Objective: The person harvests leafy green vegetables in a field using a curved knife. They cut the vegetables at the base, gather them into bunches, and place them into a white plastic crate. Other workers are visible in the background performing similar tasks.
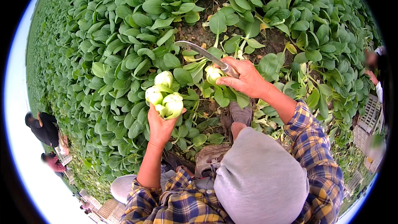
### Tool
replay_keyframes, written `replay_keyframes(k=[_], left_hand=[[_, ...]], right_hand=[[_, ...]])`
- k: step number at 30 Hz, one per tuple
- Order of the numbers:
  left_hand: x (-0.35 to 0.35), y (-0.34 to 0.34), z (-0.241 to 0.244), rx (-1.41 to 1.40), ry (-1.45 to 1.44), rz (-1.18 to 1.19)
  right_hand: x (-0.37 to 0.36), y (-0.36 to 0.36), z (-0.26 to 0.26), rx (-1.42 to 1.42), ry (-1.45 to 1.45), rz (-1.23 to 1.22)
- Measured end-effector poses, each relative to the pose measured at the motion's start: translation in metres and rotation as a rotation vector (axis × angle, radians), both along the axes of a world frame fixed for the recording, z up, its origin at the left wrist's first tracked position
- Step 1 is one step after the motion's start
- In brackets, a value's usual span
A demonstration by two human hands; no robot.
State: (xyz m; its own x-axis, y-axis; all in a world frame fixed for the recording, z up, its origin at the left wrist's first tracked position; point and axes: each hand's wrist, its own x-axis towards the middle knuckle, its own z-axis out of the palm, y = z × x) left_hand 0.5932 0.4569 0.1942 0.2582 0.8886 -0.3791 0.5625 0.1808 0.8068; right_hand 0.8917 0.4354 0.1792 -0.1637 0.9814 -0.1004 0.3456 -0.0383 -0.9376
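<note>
My left hand (162, 124) holds 3 heads of bok choy (172, 105), their pale green bases turned up towards the camera. In my right hand (245, 77) is a curved knife (202, 51), gripped by its short handle (230, 70), the blade pointing to the upper left. The same hand also holds another head of bok choy (214, 74) under the knife handle, with its green leaves hanging down. Around and below both hands are growing bok choy plants (121, 65) and some loose leaves on brown soil (199, 34).
My shoe (241, 113) stands on the soil below my right hand. Dense plants spread ahead and left. Pale plastic crates (368, 115) stand at the far right, more crates (108, 210) at the lower left. Co-workers are at the left (45, 129) and right edges (377, 65).
</note>
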Motion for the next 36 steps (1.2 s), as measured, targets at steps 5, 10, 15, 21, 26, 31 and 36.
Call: replay_keyframes(k=[5, 10, 15, 21, 26, 31, 36], left_hand=[[0.015, 0.005, -0.009, -0.079, -0.165, -0.089], [0.045, -0.009, -0.017, -0.109, -0.469, 0.0], [0.076, -0.01, -0.018, -0.372, -0.559, 0.005], [0.09, 0.026, 0.001, -0.646, -0.682, -0.117], [0.101, 0.085, 0.01, -0.091, -0.18, -0.392], [0.163, 0.149, 0.014, 0.919, 1.033, -1.415], [0.198, 0.194, -0.011, 1.119, 1.488, -1.837]], right_hand=[[-0.025, -0.007, 0.004, 0.128, 0.322, -0.119], [-0.071, -0.008, -0.011, 0.104, 0.555, -0.376], [-0.089, -0.014, -0.023, 0.211, 0.745, -0.593], [-0.061, -0.017, -0.003, -0.011, 0.794, -0.535], [-0.016, 0.0, -0.019, -0.1, 0.535, -0.711], [0.01, 0.046, -0.096, -0.084, -0.034, -0.675], [0.015, 0.127, -0.125, -0.21, -0.266, -0.577]])
